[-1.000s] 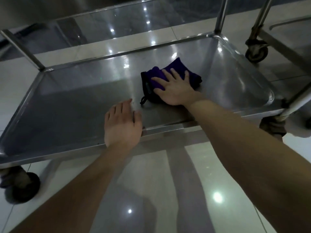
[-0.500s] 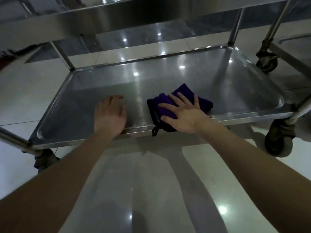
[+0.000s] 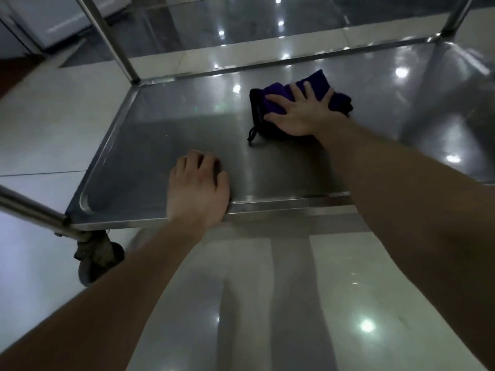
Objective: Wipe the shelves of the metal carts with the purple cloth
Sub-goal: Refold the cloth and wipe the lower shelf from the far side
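Right hand [image 3: 302,116] was flat, fingers spread wide, pressing down on the purple cloth [image 3: 317,81]; no pinch, just palm load. Cloth sat bunched directly under that hand, mid-shelf toward the back rail. Its long axis ran diagonally from near-left to far-right, with a dark loop [image 3: 251,135] trailing off the near-left corner. So any stroke starts from the right hand, and most of the visible bare steel lay to its left and toward the front.

Left hand [image 3: 198,188] was well apart from the cloth, near-left of it, braced at the front rim [image 3: 281,206]. Fingers looked bent with the tips on the steel and held nothing, though motion blur makes that a soft call.

Surface was the bottom shelf [image 3: 160,135] of a stainless cart, a shallow tray with a raised lip, glossy with lamp reflections. Corner post [image 3: 107,33] stood at back left and a caster [image 3: 96,261] showed under the front-left corner. Around it was pale polished floor tile [image 3: 53,116] in a dim room.
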The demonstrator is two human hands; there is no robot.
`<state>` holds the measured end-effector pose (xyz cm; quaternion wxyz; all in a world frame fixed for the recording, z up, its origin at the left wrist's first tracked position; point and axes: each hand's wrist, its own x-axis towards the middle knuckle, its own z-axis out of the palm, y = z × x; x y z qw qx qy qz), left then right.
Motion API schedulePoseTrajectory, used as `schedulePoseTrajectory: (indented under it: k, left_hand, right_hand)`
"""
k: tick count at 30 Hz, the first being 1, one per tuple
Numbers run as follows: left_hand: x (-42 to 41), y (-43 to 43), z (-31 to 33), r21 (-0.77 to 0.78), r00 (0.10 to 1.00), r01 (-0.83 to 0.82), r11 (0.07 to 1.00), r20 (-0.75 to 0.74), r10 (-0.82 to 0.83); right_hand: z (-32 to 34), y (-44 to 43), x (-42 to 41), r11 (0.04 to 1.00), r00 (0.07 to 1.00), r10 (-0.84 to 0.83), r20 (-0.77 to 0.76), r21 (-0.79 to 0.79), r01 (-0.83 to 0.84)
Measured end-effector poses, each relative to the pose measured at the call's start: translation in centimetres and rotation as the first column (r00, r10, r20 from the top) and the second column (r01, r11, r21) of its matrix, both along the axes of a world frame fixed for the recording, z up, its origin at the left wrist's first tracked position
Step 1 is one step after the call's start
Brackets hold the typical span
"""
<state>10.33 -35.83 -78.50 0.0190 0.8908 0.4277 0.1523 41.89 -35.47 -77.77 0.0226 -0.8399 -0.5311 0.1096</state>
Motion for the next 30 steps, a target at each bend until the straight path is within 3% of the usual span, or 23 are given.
schedulePoseTrajectory:
  k: [6,13,19,23,25,30]
  left_hand:
    - [-0.3,0.2,0.1,-0.011,0.999,-0.005,1.0,0.053,0.005]
    - [-0.4,0.3,0.2,-0.042,0.999,0.002,0.999,0.051,0.001]
    - [-0.5,0.7,0.3,-0.017,0.998,0.015,1.0,0.055,-0.014]
    - [-0.3,-0.2,1.5,0.021,0.993,0.008,1.0,-0.115,-0.005]
    - [-0.5,-0.8,2.8,0.012,0.979,0.078,0.997,-0.189,-0.075]
    - [-2.2,-2.2,9.1,-0.293,0.946,0.205,0.934,-0.185,-0.266]
  right_hand:
    - [-0.3,0.3,-2.7,0.998,0.998,0.057,-0.013,0.017,-0.057]
    - [-0.6,-9.5,-11.4,0.974,0.975,0.223,-0.028,0.037,-0.221]
    - [-0.2,-16.2,-14.0,0.94,0.941,0.338,0.014,0.04,-0.339]
    - [0.9,-17.8,-15.7,0.953,0.955,0.297,0.007,0.059,-0.297]
    - [2.7,-18.3,-16.3,0.956,0.957,0.29,-0.015,0.052,-0.289]
    - [10.6,-20.7,-16.4,0.981,0.973,0.192,-0.127,0.028,-0.19]
